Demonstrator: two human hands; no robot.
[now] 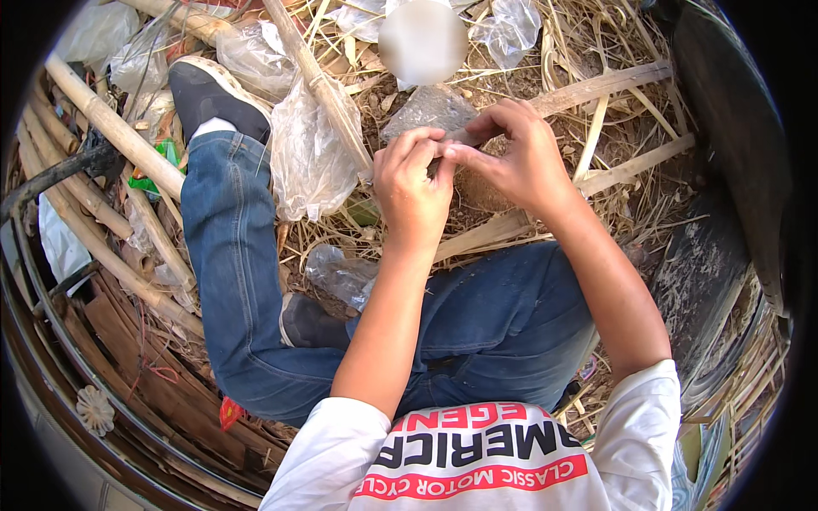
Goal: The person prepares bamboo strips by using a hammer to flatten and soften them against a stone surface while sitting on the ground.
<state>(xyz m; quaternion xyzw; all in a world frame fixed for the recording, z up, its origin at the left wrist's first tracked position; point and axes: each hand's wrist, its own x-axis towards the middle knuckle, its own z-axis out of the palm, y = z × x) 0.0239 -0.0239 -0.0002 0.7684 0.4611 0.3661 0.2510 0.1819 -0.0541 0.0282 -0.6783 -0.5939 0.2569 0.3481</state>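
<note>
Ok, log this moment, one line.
left hand: on small greyish piece; right hand: pinching it too; beyond: grey stone; nearby: clear plastic bag

Dry straw (635, 204) litters the brown earthen ground (588, 58) from twelve o'clock to four; bamboo poles (115, 126) slant across nine and ten; crumpled clear plastic (317, 157) lies toward eleven; wooden planks (153, 353) and curved dark rails (64, 345) fill eight; a black panel (728, 128) stands toward two; bright light covers everything.

My white T-shirt (618, 464) carries upside-down block lettering (477, 447): red, then black, then white on a red band (477, 487).
</note>
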